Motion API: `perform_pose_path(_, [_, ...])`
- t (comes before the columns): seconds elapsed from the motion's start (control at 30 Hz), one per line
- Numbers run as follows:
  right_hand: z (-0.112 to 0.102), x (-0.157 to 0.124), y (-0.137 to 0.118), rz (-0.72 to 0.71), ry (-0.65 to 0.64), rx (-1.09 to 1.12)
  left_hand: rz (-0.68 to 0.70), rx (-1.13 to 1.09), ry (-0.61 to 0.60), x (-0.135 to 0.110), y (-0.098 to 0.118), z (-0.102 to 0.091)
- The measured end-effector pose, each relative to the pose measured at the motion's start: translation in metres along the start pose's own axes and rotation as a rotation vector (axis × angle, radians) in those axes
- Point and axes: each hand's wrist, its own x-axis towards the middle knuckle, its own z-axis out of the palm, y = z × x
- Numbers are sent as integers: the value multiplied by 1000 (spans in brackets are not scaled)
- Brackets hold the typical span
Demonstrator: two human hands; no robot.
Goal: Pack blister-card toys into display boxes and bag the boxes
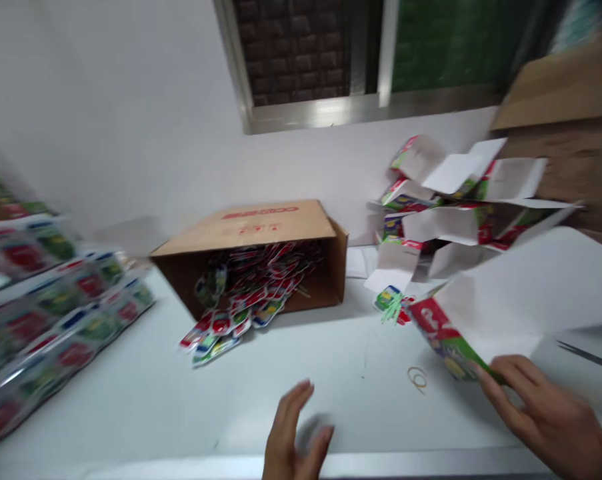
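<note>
My right hand (551,413) pinches the near edge of an open display carton (445,337), printed red and green outside and white inside, its large flap (545,287) standing out to the right. Over the table's front edge, my left hand (293,433) holds nothing, thumb and fingers apart. Ahead of it a brown cardboard box (261,223) lies on its side, its opening toward me. Small red, green and blue packets (251,300) spill from it onto the white table (321,373).
More open cartons (441,200) are piled at the back right, beside a large cardboard box (561,153). Rows of wrapped packets (65,320) line the left side. Rubber bands (417,379), green strips (393,307) and dark pointed metal blades (588,355) lie on the right.
</note>
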Motion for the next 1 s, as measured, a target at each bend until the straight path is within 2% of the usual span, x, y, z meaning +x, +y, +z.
perform_pose_path(0.07, [5,-7,-25,-341,-112,171,-99,-105,-48,7,12,-17])
perform_pose_path(0.17, [26,10,-79,-720,-423,378,-238,-189,-28,17,19,-46])
perform_pose_path(0.23, [43,27,-124,-892,-613,454,-346,-234,39,20,16,-64])
perform_pose_path(0.27, [51,35,-146,-962,-663,477,-398,-274,83,20,12,-71])
perform_pose_path(0.37, [75,55,-191,-1122,-698,575,-481,-418,224,17,-2,-93])
perform_pose_path(0.43, [95,67,-201,-1097,-629,693,-483,-462,305,11,-9,-109])
perform_pose_path(0.5, [123,83,-201,-885,-496,769,-485,-459,347,2,-9,-123])
perform_pose_path(0.57, [159,102,-205,-656,-395,704,-492,-442,332,-11,-3,-131])
perform_pose_path(0.6, [179,111,-213,-620,-393,632,-499,-426,316,-17,3,-132])
perform_pose_path(0.63, [199,118,-226,-658,-425,557,-508,-401,305,-23,8,-132])
perform_pose_path(0.7, [235,127,-266,-868,-536,434,-513,-317,296,-32,19,-126])
perform_pose_path(0.77, [265,127,-318,-1079,-620,384,-488,-222,306,-34,25,-120])
perform_pose_path(0.83, [289,125,-369,-1195,-656,387,-449,-156,325,-32,26,-118])
perform_pose_path(0.93, [317,128,-424,-1171,-692,396,-436,-110,369,-26,23,-122])
perform_pose_path(1.0, [331,134,-440,-1124,-726,399,-455,-104,399,-22,21,-130])
